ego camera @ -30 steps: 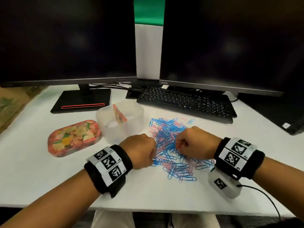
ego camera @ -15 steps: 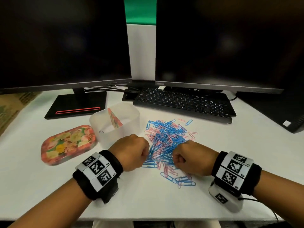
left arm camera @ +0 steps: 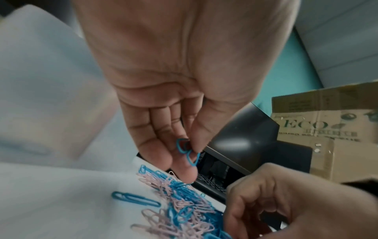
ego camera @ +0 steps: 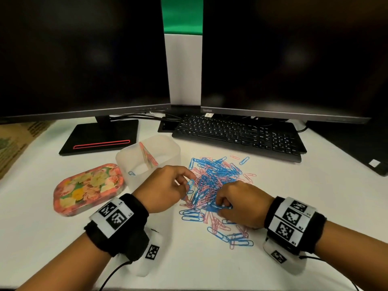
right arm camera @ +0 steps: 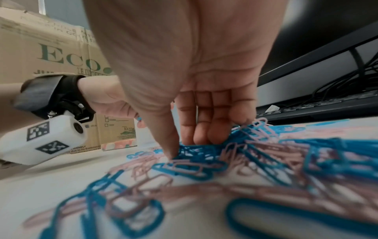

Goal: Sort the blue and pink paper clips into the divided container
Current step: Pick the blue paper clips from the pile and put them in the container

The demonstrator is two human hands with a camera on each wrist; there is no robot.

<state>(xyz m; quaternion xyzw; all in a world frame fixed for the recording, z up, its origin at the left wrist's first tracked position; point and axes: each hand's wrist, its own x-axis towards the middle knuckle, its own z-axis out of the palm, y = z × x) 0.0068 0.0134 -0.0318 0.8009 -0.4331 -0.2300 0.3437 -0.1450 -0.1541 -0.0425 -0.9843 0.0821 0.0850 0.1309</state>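
Observation:
A heap of blue and pink paper clips (ego camera: 216,181) lies on the white table in front of the keyboard. My left hand (ego camera: 188,181) is at the heap's left edge, and its thumb and fingers pinch a blue paper clip (ego camera: 190,185) just above the table; the left wrist view shows this blue paper clip (left arm camera: 187,152) at the fingertips. My right hand (ego camera: 220,206) is curled down on the near part of the heap, thumb and fingertips (right arm camera: 202,135) closing on blue clips (right arm camera: 194,148). The translucent divided container (ego camera: 172,148) stands left of the heap with one blue clip (ego camera: 131,173) in its near compartment.
A floral lid (ego camera: 88,187) lies left of the container. A black keyboard (ego camera: 239,136) and two monitors stand behind, with a monitor base (ego camera: 98,138) at the back left. Cardboard boxes (left arm camera: 327,129) stand off the table's left side. Wrist-camera cables trail near the front edge.
Both hands were closed fists by the heap. The left hand has since come up holding a blue clip, and the right hand's fingers have dug into the near clips.

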